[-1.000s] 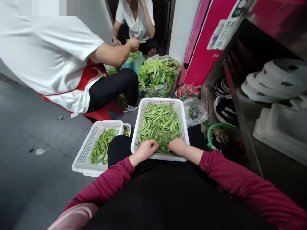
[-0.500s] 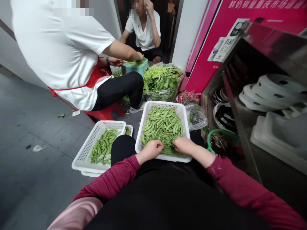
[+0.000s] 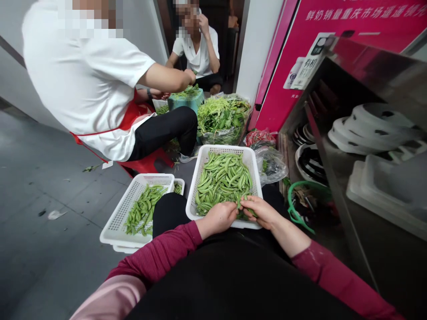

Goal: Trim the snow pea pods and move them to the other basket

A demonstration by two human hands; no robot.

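Observation:
A white perforated basket (image 3: 192, 195) rests on my lap, heaped with green pea pods (image 3: 223, 178). Over its near right part my two hands meet at the fingertips. My left hand (image 3: 220, 218) is closed in a pinch on the end of a pea pod. The fingers of my right hand (image 3: 262, 210) are curled around pea pods, with green showing between and below them. How many pods they hold is partly hidden. To the left, a second white basket (image 3: 115, 227) holds a smaller pile of pea pods (image 3: 144, 209).
A co-worker in a white shirt (image 3: 90, 89) sits on a red stool at left; another person (image 3: 196, 53) sits behind. A bag of leafy greens (image 3: 223, 116) stands ahead. Right are a green bin (image 3: 293, 213) and a metal shelf (image 3: 340, 200) with white containers.
My hands, apart over the pods before, have come together at the basket's near right. The right fingers now hold pods. The view has shifted slightly.

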